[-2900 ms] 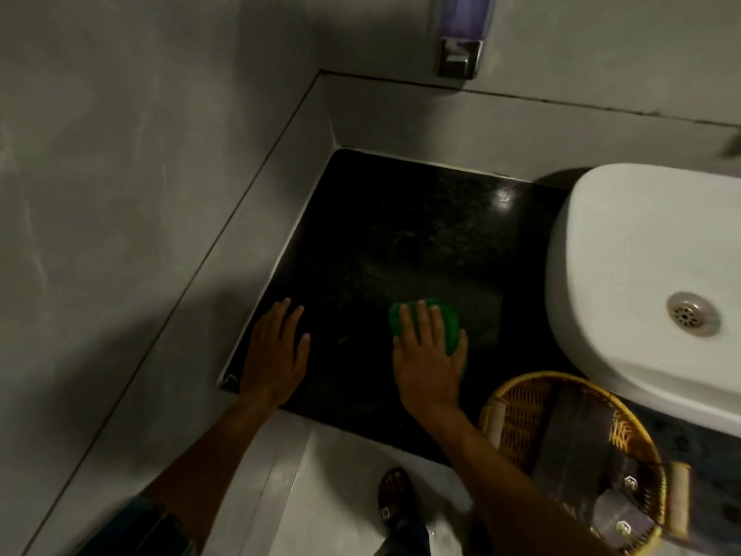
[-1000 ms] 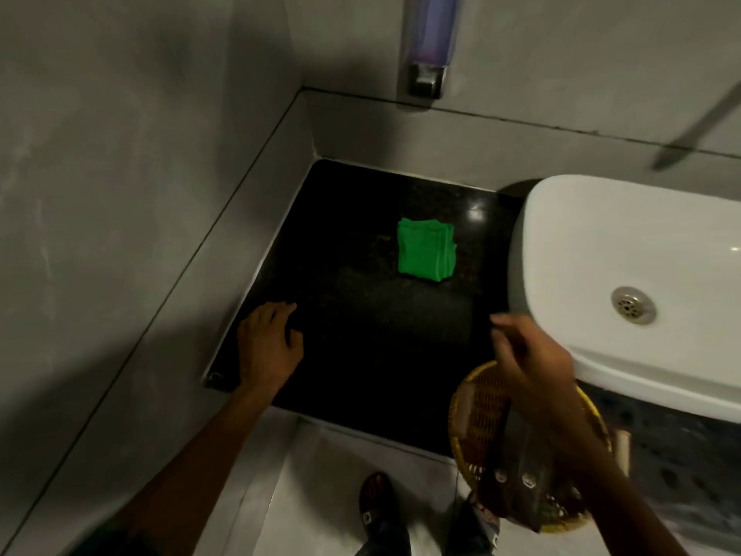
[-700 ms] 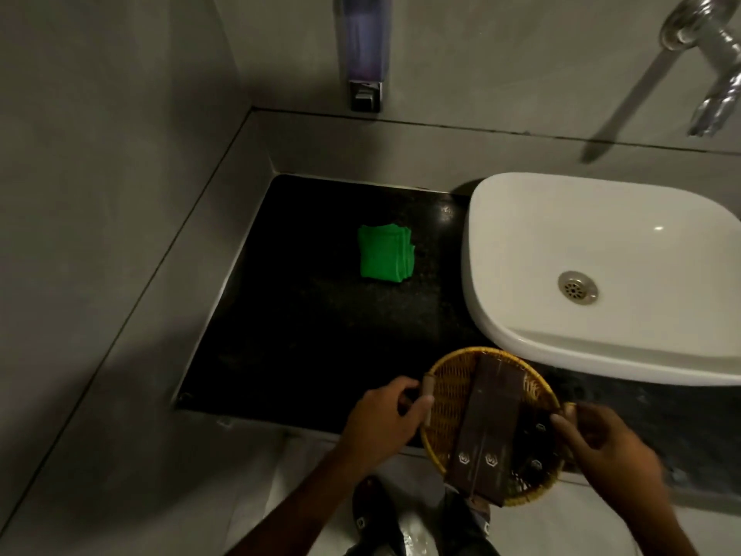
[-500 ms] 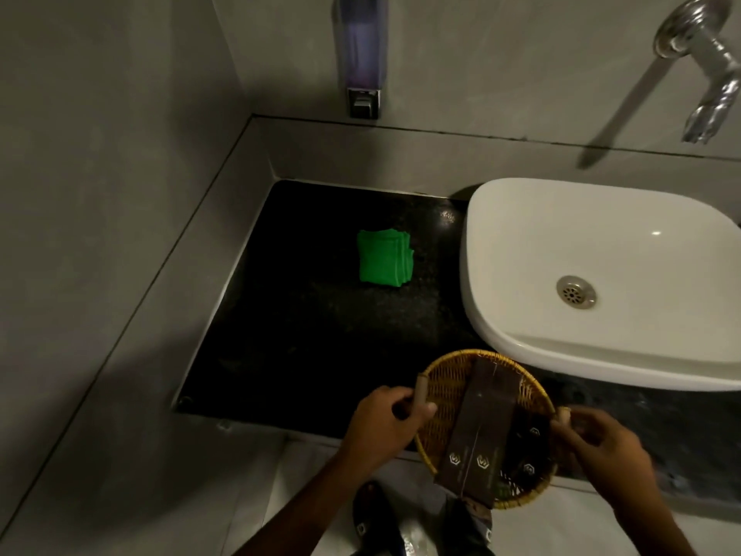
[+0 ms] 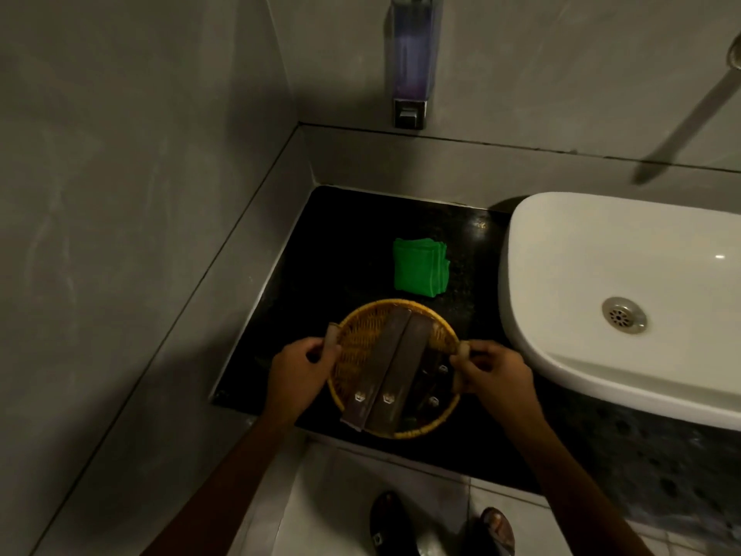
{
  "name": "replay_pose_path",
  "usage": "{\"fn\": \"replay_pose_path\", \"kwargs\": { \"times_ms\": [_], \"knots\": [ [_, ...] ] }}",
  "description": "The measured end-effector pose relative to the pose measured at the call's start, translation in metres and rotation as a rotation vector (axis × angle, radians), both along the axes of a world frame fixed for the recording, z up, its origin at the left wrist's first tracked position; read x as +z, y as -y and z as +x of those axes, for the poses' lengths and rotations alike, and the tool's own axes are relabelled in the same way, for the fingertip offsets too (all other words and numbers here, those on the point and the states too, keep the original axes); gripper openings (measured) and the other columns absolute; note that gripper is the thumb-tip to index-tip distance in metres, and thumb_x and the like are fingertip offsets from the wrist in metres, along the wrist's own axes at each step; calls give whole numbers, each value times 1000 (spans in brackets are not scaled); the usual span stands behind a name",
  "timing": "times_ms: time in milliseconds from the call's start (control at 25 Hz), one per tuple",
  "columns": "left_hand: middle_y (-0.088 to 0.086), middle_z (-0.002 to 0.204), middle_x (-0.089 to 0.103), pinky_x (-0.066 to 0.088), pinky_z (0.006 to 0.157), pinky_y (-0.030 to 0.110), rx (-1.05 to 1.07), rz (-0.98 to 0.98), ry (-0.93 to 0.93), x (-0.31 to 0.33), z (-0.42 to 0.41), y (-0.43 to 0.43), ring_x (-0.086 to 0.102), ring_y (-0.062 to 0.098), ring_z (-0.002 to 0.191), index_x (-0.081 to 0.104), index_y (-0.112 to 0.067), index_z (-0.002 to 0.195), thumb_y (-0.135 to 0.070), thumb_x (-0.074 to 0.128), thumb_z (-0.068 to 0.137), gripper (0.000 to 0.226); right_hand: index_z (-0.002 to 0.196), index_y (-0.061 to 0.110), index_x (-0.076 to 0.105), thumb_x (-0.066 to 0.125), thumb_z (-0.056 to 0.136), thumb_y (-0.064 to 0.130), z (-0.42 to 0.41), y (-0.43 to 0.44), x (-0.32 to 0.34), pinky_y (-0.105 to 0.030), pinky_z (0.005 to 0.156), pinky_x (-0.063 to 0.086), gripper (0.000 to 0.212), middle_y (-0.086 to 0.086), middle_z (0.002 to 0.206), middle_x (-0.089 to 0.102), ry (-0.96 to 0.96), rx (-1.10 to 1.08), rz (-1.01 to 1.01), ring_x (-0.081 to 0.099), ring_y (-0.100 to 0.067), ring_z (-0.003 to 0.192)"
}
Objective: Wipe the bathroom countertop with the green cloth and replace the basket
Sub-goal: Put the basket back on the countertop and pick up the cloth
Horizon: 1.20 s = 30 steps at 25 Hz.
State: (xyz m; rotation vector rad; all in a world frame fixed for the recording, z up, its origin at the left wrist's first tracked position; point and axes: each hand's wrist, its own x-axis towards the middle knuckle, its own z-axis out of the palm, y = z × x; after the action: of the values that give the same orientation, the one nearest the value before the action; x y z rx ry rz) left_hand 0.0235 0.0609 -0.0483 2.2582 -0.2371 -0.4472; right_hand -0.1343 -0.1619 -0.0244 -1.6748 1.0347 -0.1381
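Fingers of the left hand (image 5: 298, 379) pinch one handle of the basket (image 5: 363, 347), nearer than the green cloth (image 5: 419, 271); the right hand (image 5: 495, 373) pinches the other. Tilting could spill the overhanging dark boxes (image 5: 381, 379).
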Motion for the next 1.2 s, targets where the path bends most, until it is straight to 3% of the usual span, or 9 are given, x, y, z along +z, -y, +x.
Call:
{"fn": "replay_pose_path", "kwargs": {
  "times_ms": [120,280,440,600,720,880,1000,1120,1200],
  "knots": [
    [2,86,74,59,73,40,22,60,-45,-6,14,-19,69,19,78,74,-17,96,-45,62,87,32,90,12,71,68,86,16,25,-15,-6,-52,78,58,7,-13,70,74,-14,105,16,70,-24,66],
    [-2,98,69,50,75,32,27,236,55,0,34,-22,65,19,89,70,-24,100,-62,57,81,45,108,13,68,72,80,40,33,4,-6,-29,70,51,39,-1,81,70,-154,162,-185,65,-16,75],
    [1,105,72,51,80,31,-128,155,187,17,87,51,67,21,94,70,-21,105,-45,62,85,32,105,13,68,70,82,37,101,38,-2,-27,81,48,33,-9,99,74,-111,81,-247,68,-22,94],
    [13,126,65,49,95,35,-313,216,13,-3,120,153,60,30,116,59,-11,125,-31,65,86,45,124,2,57,69,84,31,163,63,-31,-37,95,51,50,-21,124,62,-228,62,-147,60,-34,114],
    [16,137,53,53,92,45,-99,20,-391,-20,127,198,56,34,118,43,-10,136,-24,69,85,59,119,-3,55,72,82,24,174,80,-44,-46,86,56,49,-23,125,59,-147,-158,118,61,-35,109],
    [19,113,68,51,64,31,21,-163,-562,-25,124,209,64,25,84,63,-3,103,-12,79,73,35,80,4,55,75,80,12,177,77,-46,-41,76,54,21,-22,113,60,-44,-300,289,58,-31,95],
    [23,103,71,52,64,29,-72,-265,-501,-8,120,202,65,25,77,69,2,98,-7,75,73,27,98,3,59,75,80,15,175,74,-33,-36,67,55,27,-20,110,62,-24,-254,350,59,-26,90],
    [9,91,73,57,57,25,-35,-356,-453,32,119,191,70,19,75,67,-8,99,-20,75,74,29,113,7,55,75,79,26,165,69,-7,-27,53,51,45,-11,100,63,55,-157,333,60,-16,75],
    [8,96,74,60,69,33,-12,-411,-491,58,116,187,71,22,86,67,-11,102,-24,75,73,33,109,13,52,75,76,34,156,72,16,-26,55,49,46,-6,98,63,115,-100,196,62,-16,77]
  ]
}}
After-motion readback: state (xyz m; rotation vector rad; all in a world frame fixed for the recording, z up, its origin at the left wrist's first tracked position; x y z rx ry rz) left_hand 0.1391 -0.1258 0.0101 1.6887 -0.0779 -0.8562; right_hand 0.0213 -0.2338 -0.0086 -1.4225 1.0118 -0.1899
